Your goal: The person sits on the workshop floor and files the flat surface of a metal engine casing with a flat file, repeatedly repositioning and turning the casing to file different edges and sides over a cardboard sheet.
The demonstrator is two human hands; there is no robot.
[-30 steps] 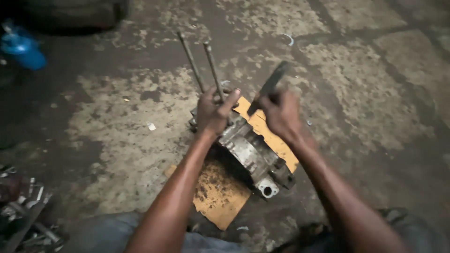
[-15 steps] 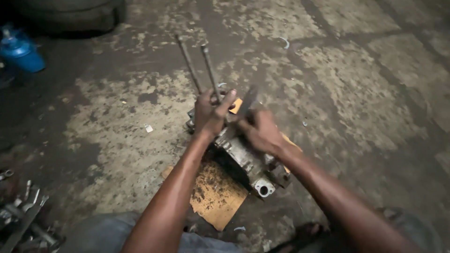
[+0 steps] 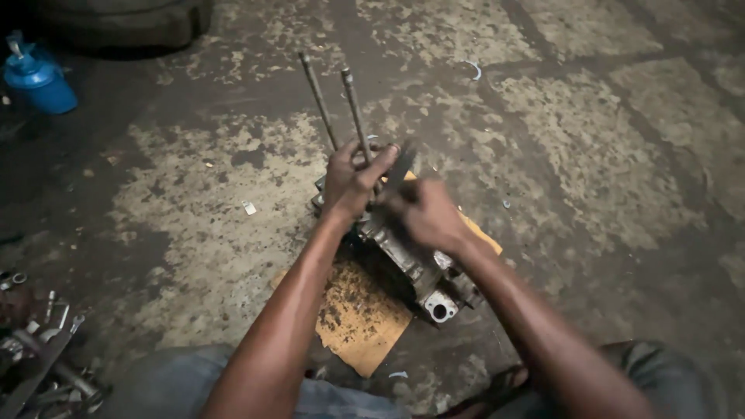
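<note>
Stained concrete floor (image 3: 605,155) bears cardboard (image 3: 361,318), blue jug (image 3: 37,77), scattered tools (image 3: 43,365).

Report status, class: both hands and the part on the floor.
Left hand gripping engine block by its long studs. Right hand holding dark tool, blurred. Block on cardboard. Nothing blocking.

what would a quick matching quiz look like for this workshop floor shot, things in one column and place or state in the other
Things:
1. blue container
2. cardboard sheet
3. two long studs
4. loose metal parts

Place or state:
A. standing up out of the metal engine block
B. piled at the bottom left corner
C. on the floor at the top left
D. lying flat under the engine block

Pairs: 1-C, 2-D, 3-A, 4-B
</note>
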